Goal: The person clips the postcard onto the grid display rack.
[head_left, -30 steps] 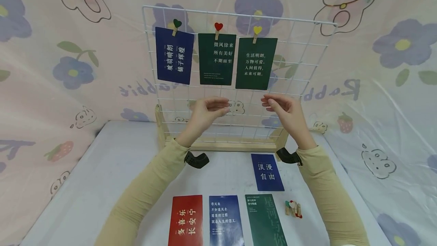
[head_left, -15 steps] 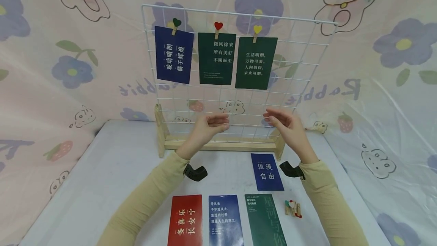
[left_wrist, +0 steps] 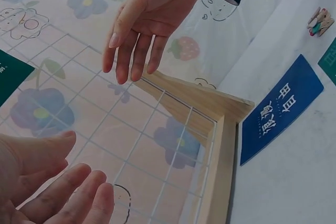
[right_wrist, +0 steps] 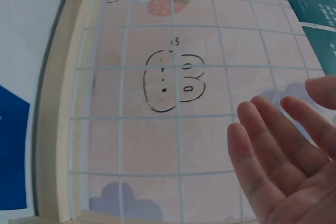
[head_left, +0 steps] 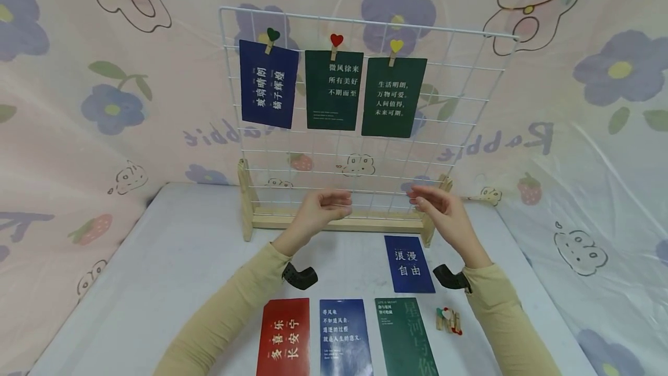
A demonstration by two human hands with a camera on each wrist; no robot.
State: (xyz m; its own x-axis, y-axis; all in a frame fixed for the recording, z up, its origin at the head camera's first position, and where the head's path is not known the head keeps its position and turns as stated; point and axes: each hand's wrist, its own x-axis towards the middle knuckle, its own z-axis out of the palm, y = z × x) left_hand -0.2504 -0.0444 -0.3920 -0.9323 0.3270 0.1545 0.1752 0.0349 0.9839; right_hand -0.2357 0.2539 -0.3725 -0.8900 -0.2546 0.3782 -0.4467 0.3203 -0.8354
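My left hand (head_left: 320,212) and right hand (head_left: 440,213) hover before the lower part of a white wire grid (head_left: 334,149), palms facing each other. Both have relaxed fingers and hold nothing. Higher on the grid hang a blue card (head_left: 268,85) under a green heart clip (head_left: 272,35), a green card (head_left: 334,90) under a red heart clip (head_left: 336,40), and another green card (head_left: 394,97) under a yellow heart clip (head_left: 395,47). In the left wrist view, the right hand (left_wrist: 157,19) shows loose fingers. Below it on the table lies a small blue card (head_left: 410,264).
At the table's front lie a red card (head_left: 284,335), a long blue card (head_left: 345,336) and a long green card (head_left: 406,335). Several small clips (head_left: 449,321) are bunched right of them. A wooden base (head_left: 339,224) supports the grid. A patterned cloth (head_left: 563,103) hangs behind.
Both hands have come down, from just below the hanging cards to near the grid's wooden base. The right one has also shifted slightly right. The cards and clips stay in place.
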